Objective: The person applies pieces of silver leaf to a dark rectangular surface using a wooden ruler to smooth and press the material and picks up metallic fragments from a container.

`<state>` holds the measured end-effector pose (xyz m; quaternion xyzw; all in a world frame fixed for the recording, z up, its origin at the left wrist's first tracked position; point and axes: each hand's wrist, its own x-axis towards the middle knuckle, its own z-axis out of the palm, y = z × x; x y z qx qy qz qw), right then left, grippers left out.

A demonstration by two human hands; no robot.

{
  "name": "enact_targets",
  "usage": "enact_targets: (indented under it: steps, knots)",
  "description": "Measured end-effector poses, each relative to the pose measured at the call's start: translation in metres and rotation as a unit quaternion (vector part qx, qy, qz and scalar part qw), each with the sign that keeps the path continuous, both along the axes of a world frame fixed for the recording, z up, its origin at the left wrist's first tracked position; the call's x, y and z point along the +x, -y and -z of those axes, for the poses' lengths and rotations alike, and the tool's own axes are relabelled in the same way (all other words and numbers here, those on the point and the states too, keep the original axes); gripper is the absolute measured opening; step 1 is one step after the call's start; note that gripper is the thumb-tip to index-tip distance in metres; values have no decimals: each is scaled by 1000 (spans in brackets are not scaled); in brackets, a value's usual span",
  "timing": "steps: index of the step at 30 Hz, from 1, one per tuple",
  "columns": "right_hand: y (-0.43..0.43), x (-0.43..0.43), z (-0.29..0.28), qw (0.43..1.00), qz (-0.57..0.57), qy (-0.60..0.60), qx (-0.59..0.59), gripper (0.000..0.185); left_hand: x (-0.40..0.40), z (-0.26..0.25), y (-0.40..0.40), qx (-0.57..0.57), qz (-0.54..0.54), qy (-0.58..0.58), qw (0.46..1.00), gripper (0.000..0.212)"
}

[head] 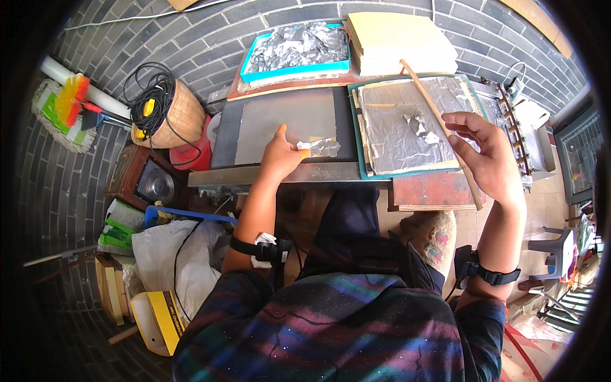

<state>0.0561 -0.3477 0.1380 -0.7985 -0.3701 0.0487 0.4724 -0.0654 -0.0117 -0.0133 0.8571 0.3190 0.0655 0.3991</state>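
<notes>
My left hand (282, 155) is over a grey sheet (286, 112) on a dark board (226, 129). Between its thumb and a finger it pinches one end of a crumpled silver foil scrap (325, 147); the index finger points away from me. A yellow covering or stain shows on one fingertip. To the right, my right hand (491, 153) hovers with fingers apart beside a long wooden stick (422, 90). Its thumb tip overlaps the stick; whether it touches is unclear. The stick slants across a foil-covered pad (386, 143) on a green mat, where torn foil bits (420, 126) lie.
A blue tray (296, 72) heaped with foil scraps stands at the back, beside a thick paper stack (401, 40). Below the pad, a red board (429, 191) juts towards me. A wicker basket (184, 112) with black cable, a red bucket (191, 155) and bags crowd the left.
</notes>
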Motion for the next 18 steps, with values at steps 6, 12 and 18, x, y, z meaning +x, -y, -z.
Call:
enact_targets:
  steps: [6, 12, 18]
  knots:
    - [1, -4, -2, 1000, 8, 7, -18, 26, -2, -16, -4, 40, -21, -17, 999, 106]
    - [1, -8, -2, 1000, 8, 12, -17, 26, 1, -20, 7, 103, -1, -88, 991, 115]
    - [6, -9, -4, 1000, 12, 19, -18, 26, 1, -19, 3, 100, 4, -65, 993, 103]
